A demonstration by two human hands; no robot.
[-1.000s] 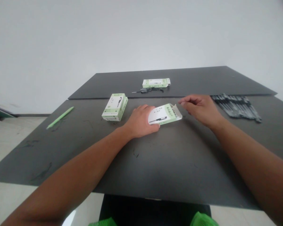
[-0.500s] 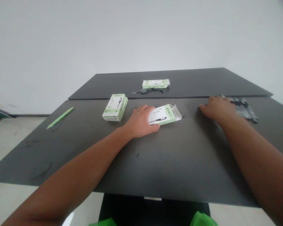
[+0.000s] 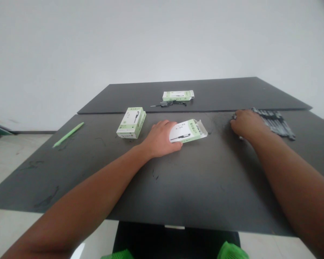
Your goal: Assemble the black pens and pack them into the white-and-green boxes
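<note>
My left hand (image 3: 162, 139) is wrapped round a green and white box (image 3: 187, 131) lying on the table, its flap open toward the right. Over on the right, my right hand (image 3: 247, 124) is closed on a dark pen, whose end shows past the fingers. Several dark pens with clear barrels (image 3: 279, 124) lie side by side just right of that hand. Left of my left hand a second green and white box (image 3: 131, 122) lies shut.
A third box (image 3: 178, 95) lies at the back, with several thin black pieces (image 3: 169, 104) in front of it. A light green pen (image 3: 68, 135) lies at the left. A seam crosses the dark table (image 3: 183, 187).
My right hand has closed its fingers and shifted slightly, and a dark pen end now shows at its left side. My left hand and its box stay in place.
</note>
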